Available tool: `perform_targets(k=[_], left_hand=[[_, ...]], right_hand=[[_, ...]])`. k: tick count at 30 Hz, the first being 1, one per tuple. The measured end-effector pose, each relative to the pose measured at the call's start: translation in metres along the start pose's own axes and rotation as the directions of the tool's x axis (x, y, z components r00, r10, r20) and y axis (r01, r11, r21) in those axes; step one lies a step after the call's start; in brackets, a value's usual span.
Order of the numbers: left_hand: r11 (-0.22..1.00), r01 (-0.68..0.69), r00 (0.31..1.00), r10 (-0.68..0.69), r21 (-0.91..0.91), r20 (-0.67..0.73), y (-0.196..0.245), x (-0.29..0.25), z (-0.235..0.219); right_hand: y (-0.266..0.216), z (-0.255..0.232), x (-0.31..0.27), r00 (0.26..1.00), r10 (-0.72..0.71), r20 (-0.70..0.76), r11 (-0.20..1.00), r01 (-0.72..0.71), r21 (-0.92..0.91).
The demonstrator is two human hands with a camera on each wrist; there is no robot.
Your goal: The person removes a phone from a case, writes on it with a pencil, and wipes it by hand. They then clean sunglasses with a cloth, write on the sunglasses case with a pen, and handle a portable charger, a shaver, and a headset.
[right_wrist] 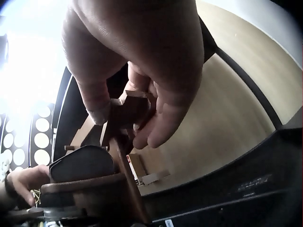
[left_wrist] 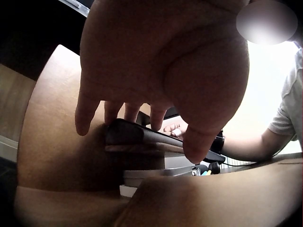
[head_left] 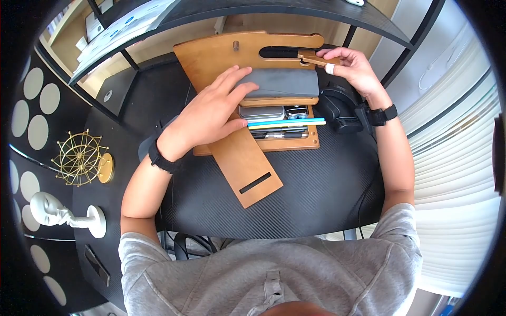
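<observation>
A wooden desk organizer (head_left: 203,55) stands on the desk, its upright back panel bearing a peg (head_left: 236,45) and a long slot. My right hand (head_left: 356,68) pinches a small wooden piece (head_left: 311,58) between thumb and fingers at the slot's right end; the right wrist view shows the wooden piece (right_wrist: 130,109) up close at the panel's edge. My left hand (head_left: 205,110) has its fingers extended, their tips over the left end of a grey case (head_left: 287,83) on the organizer's shelf. Below that hand, a flat wooden board (head_left: 247,168) with a narrow slot slants across the front.
In the organizer's lower tray lie pens (head_left: 279,135), a metal tin (head_left: 262,113) and a blue stick (head_left: 287,122). Black headphones (head_left: 342,108) sit to the right. A raised black shelf (head_left: 295,15) spans behind. A gold wheel ornament (head_left: 79,158) and white figurine (head_left: 50,210) stand left.
</observation>
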State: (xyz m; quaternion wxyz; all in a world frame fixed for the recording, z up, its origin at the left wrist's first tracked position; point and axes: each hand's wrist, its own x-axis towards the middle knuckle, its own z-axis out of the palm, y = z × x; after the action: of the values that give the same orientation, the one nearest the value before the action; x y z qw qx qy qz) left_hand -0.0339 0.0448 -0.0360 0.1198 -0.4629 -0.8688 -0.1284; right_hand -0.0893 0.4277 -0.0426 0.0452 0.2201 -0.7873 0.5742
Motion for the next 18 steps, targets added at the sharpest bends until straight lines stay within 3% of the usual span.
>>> perform_targets(k=[6, 12, 15, 18], left_hand=[[1.0, 0.003, 1.0, -0.003, 0.009, 0.001, 0.0, 0.0, 0.001], [1.0, 0.004, 1.0, -0.004, 0.006, 0.004, 0.002, 0.001, 0.0], [1.0, 0.002, 1.0, -0.002, 0.01, 0.004, 0.002, 0.001, 0.0], [1.0, 0.006, 1.0, -0.006, 0.014, 0.006, 0.002, 0.0, 0.0]], right_hand=[[0.002, 0.009, 0.002, 0.999, -0.026, 0.041, 1.0, 0.025, 0.015], [-0.006, 0.028, 0.002, 0.998, -0.053, 0.04, 0.996, 0.056, -0.074], [-0.009, 0.03, 0.001, 0.987, -0.153, 0.059, 0.961, 0.162, -0.223], [-0.008, 0.031, 0.001, 0.982, -0.183, 0.037, 0.95, 0.186, -0.252]])
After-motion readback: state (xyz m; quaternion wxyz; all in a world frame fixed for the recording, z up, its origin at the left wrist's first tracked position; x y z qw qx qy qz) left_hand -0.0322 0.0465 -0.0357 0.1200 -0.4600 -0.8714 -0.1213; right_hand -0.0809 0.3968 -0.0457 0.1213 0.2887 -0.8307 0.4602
